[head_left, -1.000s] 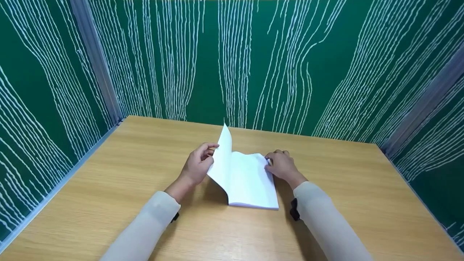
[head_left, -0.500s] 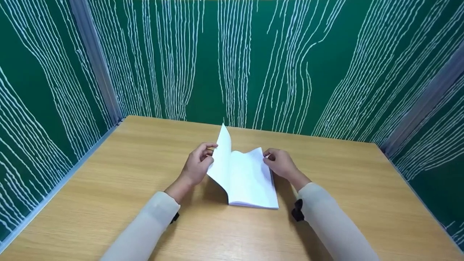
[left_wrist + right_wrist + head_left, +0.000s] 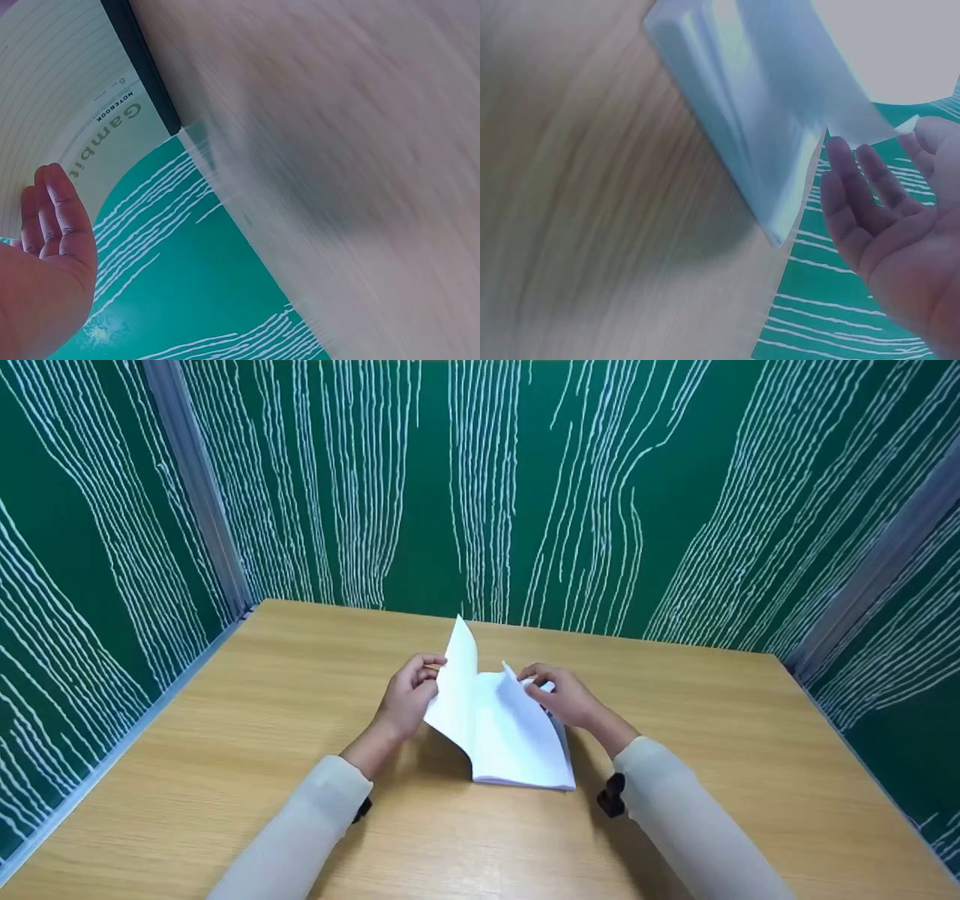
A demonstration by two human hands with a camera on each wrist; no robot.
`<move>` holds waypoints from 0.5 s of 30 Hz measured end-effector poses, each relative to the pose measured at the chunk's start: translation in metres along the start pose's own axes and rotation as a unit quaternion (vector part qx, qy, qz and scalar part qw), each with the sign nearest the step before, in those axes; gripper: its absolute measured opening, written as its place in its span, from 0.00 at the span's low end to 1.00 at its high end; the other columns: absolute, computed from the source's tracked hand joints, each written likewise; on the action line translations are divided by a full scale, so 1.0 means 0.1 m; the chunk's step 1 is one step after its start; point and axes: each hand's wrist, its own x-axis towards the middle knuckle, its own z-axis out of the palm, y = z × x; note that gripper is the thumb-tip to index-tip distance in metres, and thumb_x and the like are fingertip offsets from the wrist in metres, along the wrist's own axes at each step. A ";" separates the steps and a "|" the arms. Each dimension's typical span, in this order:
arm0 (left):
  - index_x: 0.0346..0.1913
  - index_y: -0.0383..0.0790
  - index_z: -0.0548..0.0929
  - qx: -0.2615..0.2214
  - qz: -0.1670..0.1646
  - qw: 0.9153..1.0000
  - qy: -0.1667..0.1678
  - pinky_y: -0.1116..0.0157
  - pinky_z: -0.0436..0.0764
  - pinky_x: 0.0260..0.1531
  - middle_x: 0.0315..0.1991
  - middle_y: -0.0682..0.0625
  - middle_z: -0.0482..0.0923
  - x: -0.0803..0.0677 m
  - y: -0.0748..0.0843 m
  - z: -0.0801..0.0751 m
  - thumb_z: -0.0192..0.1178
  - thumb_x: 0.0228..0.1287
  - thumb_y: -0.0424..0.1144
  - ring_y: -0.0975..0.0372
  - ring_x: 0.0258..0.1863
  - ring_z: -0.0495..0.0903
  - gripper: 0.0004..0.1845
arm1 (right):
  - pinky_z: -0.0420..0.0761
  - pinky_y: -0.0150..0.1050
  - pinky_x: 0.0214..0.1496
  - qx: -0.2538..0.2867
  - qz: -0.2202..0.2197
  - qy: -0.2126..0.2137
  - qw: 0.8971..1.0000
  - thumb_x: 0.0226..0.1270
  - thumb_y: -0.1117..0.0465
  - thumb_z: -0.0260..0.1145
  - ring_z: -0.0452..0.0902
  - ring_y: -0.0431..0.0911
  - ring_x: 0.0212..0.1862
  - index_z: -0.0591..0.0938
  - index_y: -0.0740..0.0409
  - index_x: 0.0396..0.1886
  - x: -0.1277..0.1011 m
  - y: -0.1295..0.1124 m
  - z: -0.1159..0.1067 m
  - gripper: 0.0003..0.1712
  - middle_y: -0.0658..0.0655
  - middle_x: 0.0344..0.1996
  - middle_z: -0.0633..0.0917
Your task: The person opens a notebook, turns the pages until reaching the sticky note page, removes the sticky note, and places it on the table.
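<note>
- Pinching the raised front cover of the Gambit notebook, our left hand holds it upright by its outer edge, fingers curled round it; the left wrist view shows the printed cover face resting against those fingers.
- Our right hand has the top page caught at its far corner and bends it up toward the cover; the fingers in the right wrist view look fairly straight under the sheet, so we judge a light fingertip hold, not a firm clamp.
- Half a second ago that page had only begun to curl at the corner, and a second ago it lay flat under the right hand; now it stands well off the stack, so we judge one leaf is mid-turn.
- Between both hands the notebook lies on the wooden table, its remaining pages flat just below the right hand.
- Its long axis runs away from us, spine on the side of the left hand, open edges toward the right hand, near edge toward our sleeves.
- Beyond the grip stand green panels with white lines.
</note>
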 end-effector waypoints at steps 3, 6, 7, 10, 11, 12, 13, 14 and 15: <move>0.61 0.38 0.71 0.001 -0.006 1.000 -0.002 0.62 0.78 0.49 0.49 0.40 0.81 0.01 0.00 0.01 0.45 0.68 0.33 0.54 0.48 0.78 0.20 | 0.83 0.41 0.41 0.014 -0.013 -0.003 1.000 0.72 0.55 0.57 0.78 0.50 0.44 0.79 0.47 0.53 -0.01 -0.04 0.02 0.13 0.54 0.53 0.80; 0.61 0.39 0.71 0.008 -0.009 1.000 0.000 0.61 0.78 0.49 0.49 0.41 0.80 0.00 0.00 0.03 0.45 0.67 0.33 0.55 0.48 0.78 0.20 | 0.83 0.45 0.38 0.031 -0.022 -0.009 0.999 0.73 0.56 0.56 0.81 0.52 0.39 0.79 0.45 0.53 -0.02 -0.10 0.04 0.13 0.54 0.55 0.79; 0.61 0.39 0.71 0.011 -0.009 1.000 0.001 0.61 0.78 0.50 0.49 0.41 0.80 0.00 0.00 0.04 0.45 0.67 0.33 0.55 0.48 0.78 0.20 | 0.83 0.45 0.38 0.034 -0.024 -0.012 0.999 0.73 0.56 0.55 0.81 0.52 0.39 0.79 0.45 0.53 -0.03 -0.12 0.04 0.13 0.54 0.56 0.78; 0.59 0.41 0.72 0.017 -0.008 1.000 0.008 0.61 0.79 0.50 0.49 0.43 0.80 0.00 0.00 0.05 0.45 0.66 0.34 0.56 0.48 0.78 0.19 | 0.83 0.46 0.38 0.033 -0.032 -0.015 0.999 0.73 0.57 0.56 0.83 0.54 0.38 0.79 0.44 0.54 -0.04 -0.20 0.06 0.13 0.55 0.57 0.78; 0.59 0.42 0.72 0.017 -0.007 1.000 0.009 0.61 0.79 0.50 0.49 0.43 0.79 0.00 0.00 0.06 0.45 0.65 0.34 0.56 0.48 0.78 0.19 | 0.83 0.45 0.39 0.027 -0.035 -0.015 0.999 0.72 0.57 0.56 0.83 0.53 0.38 0.79 0.44 0.54 -0.05 -0.23 0.07 0.14 0.55 0.57 0.78; 0.59 0.43 0.72 0.017 -0.007 1.000 0.010 0.61 0.79 0.50 0.49 0.44 0.79 0.00 0.00 0.06 0.45 0.65 0.34 0.56 0.48 0.78 0.19 | 0.83 0.44 0.39 0.020 -0.039 -0.014 0.999 0.72 0.58 0.57 0.82 0.53 0.38 0.79 0.44 0.54 -0.06 -0.26 0.08 0.14 0.56 0.57 0.77; 0.58 0.43 0.72 0.016 -0.006 1.000 0.010 0.61 0.79 0.51 0.49 0.45 0.79 0.00 0.00 0.06 0.46 0.65 0.34 0.56 0.48 0.77 0.19 | 0.83 0.43 0.40 0.009 -0.043 -0.013 0.999 0.71 0.59 0.57 0.82 0.52 0.38 0.79 0.44 0.55 -0.07 -0.28 0.09 0.15 0.56 0.56 0.77; 0.58 0.43 0.72 0.016 -0.006 1.000 0.010 0.61 0.79 0.51 0.49 0.45 0.79 -0.01 0.01 0.06 0.46 0.65 0.34 0.56 0.49 0.78 0.19 | 0.83 0.42 0.41 -0.003 -0.047 -0.010 0.999 0.70 0.59 0.58 0.82 0.51 0.38 0.79 0.44 0.55 -0.07 -0.31 0.11 0.15 0.56 0.55 0.77; 0.58 0.43 0.72 0.016 -0.005 1.000 0.009 0.60 0.79 0.51 0.49 0.45 0.79 -0.01 0.01 0.06 0.46 0.65 0.34 0.57 0.49 0.78 0.19 | 0.82 0.42 0.41 -0.017 -0.053 -0.008 0.998 0.70 0.59 0.58 0.81 0.50 0.39 0.78 0.44 0.55 -0.08 -0.33 0.12 0.16 0.57 0.54 0.77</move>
